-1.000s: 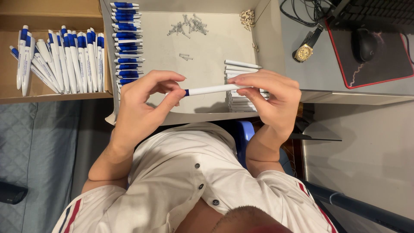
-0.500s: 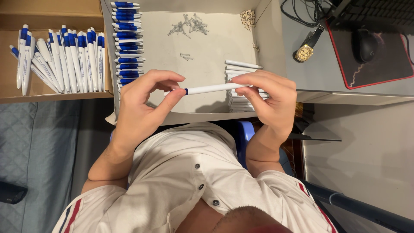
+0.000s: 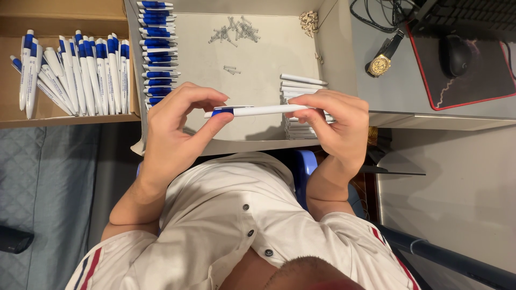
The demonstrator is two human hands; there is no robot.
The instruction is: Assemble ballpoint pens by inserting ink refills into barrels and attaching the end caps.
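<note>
A white pen with a blue band [image 3: 258, 110] lies level between both my hands, above my chest. My left hand [image 3: 177, 134] pinches its blue end between thumb and fingers. My right hand [image 3: 336, 129] grips the white end with its fingertips. Behind the hands is a shallow white tray [image 3: 269, 53] that holds a row of blue-and-white pen parts [image 3: 156, 53], a stack of white barrels [image 3: 301, 88], a scatter of small metal springs [image 3: 236, 32] and a little heap of tan pieces [image 3: 309, 21].
A cardboard box [image 3: 64, 16] at the left holds several finished blue-and-white pens [image 3: 75, 70]. On the grey desk at the right lie a gold wristwatch [image 3: 381, 64], a black mouse [image 3: 457, 53] on a red-edged pad and a keyboard [image 3: 473, 16].
Both hands stay in nearly the same place. The pen now reaches a little further left, and more of its blue end shows between my left fingers.
</note>
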